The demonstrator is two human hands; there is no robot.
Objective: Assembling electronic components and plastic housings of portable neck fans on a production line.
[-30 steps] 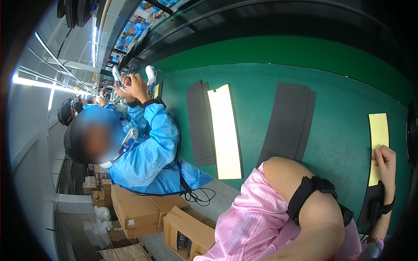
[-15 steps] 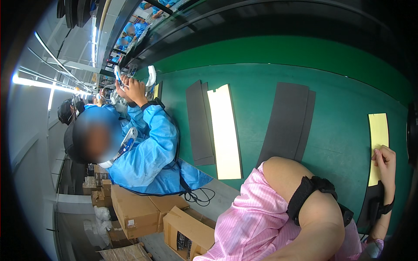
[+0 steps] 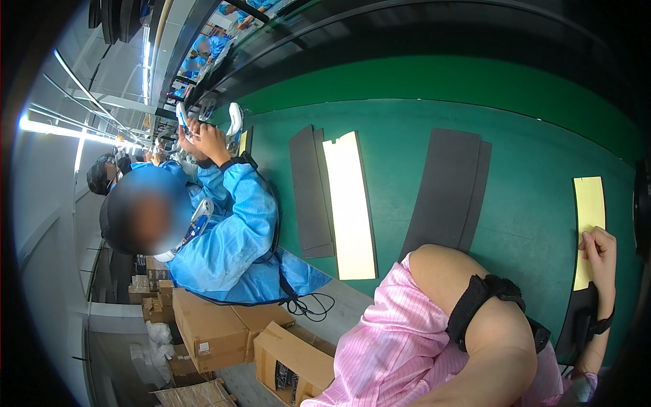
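Observation:
On the right side of the bench, my right hand (image 3: 599, 252) rests on a long black strip (image 3: 574, 324) with a yellow face (image 3: 590, 203). Its fingers are curled, thumb and forefinger pressed together over the yellow part. Whatever they pinch, if anything, is too small to make out. A black band (image 3: 600, 325) circles that wrist. My left arm is bent, its elbow (image 3: 437, 261) at the bench's near edge and its forearm running down out of the picture. A black strap (image 3: 485, 302) wraps that forearm. My left hand is out of sight.
Dark grey strips (image 3: 444, 190) lie overlapped mid-bench, beyond my elbow. Left of them are a pale yellow strip (image 3: 351, 207) and more grey ones (image 3: 308, 197). A co-worker in a blue gown (image 3: 227, 237) works at the left. Cardboard boxes (image 3: 210, 329) stand on the floor below.
My arms and the strips have stayed put. The co-worker's hands have shifted slightly at the far left.

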